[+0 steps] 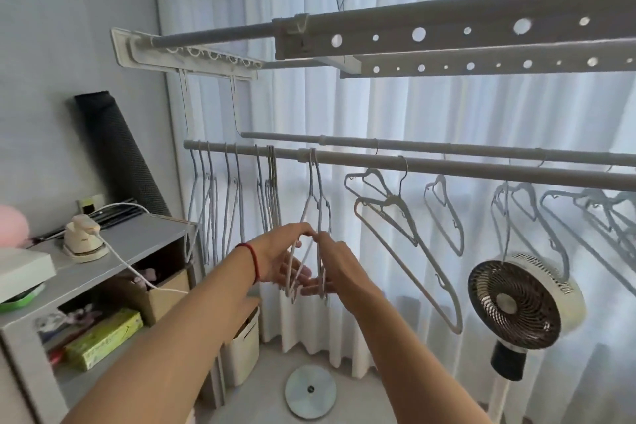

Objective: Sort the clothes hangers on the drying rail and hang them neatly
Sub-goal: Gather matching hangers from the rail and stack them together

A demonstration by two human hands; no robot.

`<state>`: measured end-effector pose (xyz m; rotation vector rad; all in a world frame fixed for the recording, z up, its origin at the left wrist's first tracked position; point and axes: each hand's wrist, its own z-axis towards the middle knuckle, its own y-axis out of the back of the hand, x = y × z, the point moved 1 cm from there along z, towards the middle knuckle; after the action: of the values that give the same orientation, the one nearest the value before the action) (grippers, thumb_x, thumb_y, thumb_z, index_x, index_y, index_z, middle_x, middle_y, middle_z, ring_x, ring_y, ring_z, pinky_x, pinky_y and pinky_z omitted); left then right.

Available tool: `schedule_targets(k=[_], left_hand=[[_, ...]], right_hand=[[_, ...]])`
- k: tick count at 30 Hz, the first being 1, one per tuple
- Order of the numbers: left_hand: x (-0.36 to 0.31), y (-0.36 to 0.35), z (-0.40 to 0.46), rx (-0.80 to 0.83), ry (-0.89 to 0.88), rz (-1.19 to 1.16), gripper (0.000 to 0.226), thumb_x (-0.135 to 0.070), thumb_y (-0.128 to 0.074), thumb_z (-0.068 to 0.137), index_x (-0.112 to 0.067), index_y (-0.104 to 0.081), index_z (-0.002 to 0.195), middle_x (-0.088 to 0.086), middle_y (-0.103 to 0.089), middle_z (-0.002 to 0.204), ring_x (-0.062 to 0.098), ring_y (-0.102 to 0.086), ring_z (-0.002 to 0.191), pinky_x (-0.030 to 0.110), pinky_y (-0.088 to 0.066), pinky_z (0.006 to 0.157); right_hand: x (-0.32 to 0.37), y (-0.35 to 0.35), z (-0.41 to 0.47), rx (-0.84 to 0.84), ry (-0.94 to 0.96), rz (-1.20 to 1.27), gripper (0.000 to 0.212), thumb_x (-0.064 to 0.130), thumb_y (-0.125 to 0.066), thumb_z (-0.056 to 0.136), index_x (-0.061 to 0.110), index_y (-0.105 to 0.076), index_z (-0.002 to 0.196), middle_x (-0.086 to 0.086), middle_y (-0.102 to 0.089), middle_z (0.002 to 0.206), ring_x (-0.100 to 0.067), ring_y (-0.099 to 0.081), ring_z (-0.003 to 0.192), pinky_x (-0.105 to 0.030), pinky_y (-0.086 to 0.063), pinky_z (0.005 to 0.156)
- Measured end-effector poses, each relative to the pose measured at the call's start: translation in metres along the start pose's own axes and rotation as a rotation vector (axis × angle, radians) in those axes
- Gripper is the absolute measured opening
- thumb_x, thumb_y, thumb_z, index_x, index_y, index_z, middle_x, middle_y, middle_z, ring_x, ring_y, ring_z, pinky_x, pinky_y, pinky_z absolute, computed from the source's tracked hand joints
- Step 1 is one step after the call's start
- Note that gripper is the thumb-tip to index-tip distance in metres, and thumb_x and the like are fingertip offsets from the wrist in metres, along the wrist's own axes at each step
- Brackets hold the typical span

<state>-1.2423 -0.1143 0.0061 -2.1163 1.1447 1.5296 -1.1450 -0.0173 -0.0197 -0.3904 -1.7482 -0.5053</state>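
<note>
Both hands meet at the centre of the frame. The left hand (pixel 280 256), a red string bracelet (pixel 254 260) on its wrist, has its fingers curled round the lower wires of a small bunch of grey hangers (pixel 315 217). The right hand (pixel 332 267) is just beside it, pinching the same bunch from the other side, thumb tips of the two hands almost touching. The bunch hangs by its hooks from the front drying rail (pixel 447 165), which crosses the middle of the frame.

Left of the hands, more thin hangers (pixel 234 203) hang close together on that rail, edge-on. To the right, larger pale hangers (pixel 406 234) dangle crooked and well apart, some from the second rail (pixel 447 146) behind. A perforated upper rack (pixel 447 34) spans the top.

At lower right stands a fan (pixel 523 303); at left, a grey shelf (pixel 137 244) carries a small iron (pixel 84 237). White curtains (pixel 413 107) fill the background.
</note>
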Motion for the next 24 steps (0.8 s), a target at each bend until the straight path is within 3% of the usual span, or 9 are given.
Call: schedule_targets(k=[2, 4, 6, 8, 12, 14, 18, 20, 24], left_hand=[[-0.005, -0.002, -0.010, -0.149, -0.028, 0.131, 0.060, -0.055, -0.057, 0.087, -0.010, -0.051, 0.126, 0.022, -0.070, 0.105, 0.033, -0.075, 0.078, 0.043, -0.063, 0.073], [-0.016, -0.008, -0.022, -0.432, -0.110, 0.525, 0.058, -0.058, -0.049, 0.088, -0.010, -0.059, 0.120, 0.016, -0.070, 0.103, 0.029, -0.074, 0.080, 0.037, -0.061, 0.069], [-0.033, -0.028, -0.034, -0.792, -0.356, 0.884, 0.050, -0.053, -0.048, 0.087, -0.015, -0.063, 0.116, 0.009, -0.071, 0.103, 0.026, -0.064, 0.083, 0.034, -0.051, 0.071], [-0.051, -0.061, -0.044, -0.884, -0.664, 0.820, 0.037, -0.045, -0.048, 0.086, -0.023, -0.065, 0.110, 0.003, -0.073, 0.100, 0.026, -0.064, 0.087, 0.034, -0.050, 0.074], [-0.066, -0.109, -0.036, -0.657, -0.813, 0.699, 0.021, -0.029, -0.055, 0.091, -0.020, -0.071, 0.101, 0.004, -0.074, 0.102, 0.029, -0.067, 0.097, 0.038, -0.055, 0.087], [-0.067, -0.119, -0.028, -0.528, -0.831, 0.614, 0.022, -0.023, -0.060, 0.093, -0.016, -0.072, 0.109, 0.004, -0.073, 0.110, 0.025, -0.066, 0.103, 0.035, -0.053, 0.096], [-0.077, -0.146, -0.020, -0.330, -1.084, 0.471, 0.027, -0.003, -0.056, 0.089, -0.013, -0.077, 0.103, 0.000, -0.075, 0.107, 0.017, -0.067, 0.104, 0.027, -0.048, 0.102], [-0.085, -0.162, -0.011, -0.179, -1.047, 0.561, 0.036, -0.001, -0.053, 0.088, -0.014, -0.076, 0.113, 0.004, -0.073, 0.117, 0.017, -0.065, 0.113, 0.018, -0.042, 0.100], [-0.101, -0.184, 0.025, -0.024, -0.716, 0.766, 0.048, -0.016, -0.051, 0.096, -0.009, -0.049, 0.143, 0.012, -0.052, 0.145, 0.027, -0.050, 0.132, 0.028, -0.041, 0.098]], right_hand=[[-0.003, 0.005, -0.008, 0.000, 0.061, -0.178, 0.070, 0.057, -0.033, 0.100, 0.007, -0.035, 0.149, -0.016, -0.059, 0.126, -0.034, -0.068, 0.109, -0.049, -0.057, 0.092], [0.000, 0.013, -0.023, -0.032, 0.208, -0.313, 0.066, 0.056, -0.031, 0.101, 0.014, -0.034, 0.151, -0.016, -0.047, 0.148, -0.027, -0.052, 0.124, -0.041, -0.044, 0.098], [0.007, 0.028, -0.041, -0.146, 0.403, -0.333, 0.056, 0.049, -0.038, 0.100, 0.021, -0.040, 0.149, -0.009, -0.048, 0.152, -0.023, -0.050, 0.130, -0.040, -0.042, 0.103], [0.015, 0.051, -0.056, -0.331, 0.573, -0.370, 0.043, 0.038, -0.046, 0.099, 0.025, -0.052, 0.139, 0.000, -0.057, 0.143, -0.016, -0.055, 0.126, -0.039, -0.046, 0.105], [0.015, 0.107, -0.063, -0.634, 0.589, -0.518, 0.030, 0.023, -0.052, 0.096, 0.026, -0.066, 0.123, 0.006, -0.064, 0.131, -0.014, -0.055, 0.121, -0.028, -0.039, 0.090], [0.010, 0.130, -0.053, -0.661, 0.504, -0.508, 0.032, 0.021, -0.053, 0.096, 0.024, -0.066, 0.125, 0.004, -0.065, 0.131, -0.015, -0.056, 0.122, -0.026, -0.037, 0.092], [-0.002, 0.168, -0.016, -0.667, 0.358, -0.446, 0.037, 0.022, -0.054, 0.098, 0.020, -0.060, 0.134, -0.002, -0.063, 0.137, -0.019, -0.057, 0.127, -0.028, -0.039, 0.095], [-0.012, 0.183, 0.007, -0.679, 0.304, -0.413, 0.040, 0.025, -0.054, 0.098, 0.019, -0.057, 0.138, -0.005, -0.061, 0.141, -0.023, -0.056, 0.129, -0.035, -0.043, 0.100], [-0.031, 0.211, 0.051, -0.628, 0.192, -0.323, 0.053, 0.034, -0.054, 0.099, 0.017, -0.045, 0.148, -0.014, -0.050, 0.151, -0.028, -0.049, 0.137, -0.041, -0.040, 0.105]])
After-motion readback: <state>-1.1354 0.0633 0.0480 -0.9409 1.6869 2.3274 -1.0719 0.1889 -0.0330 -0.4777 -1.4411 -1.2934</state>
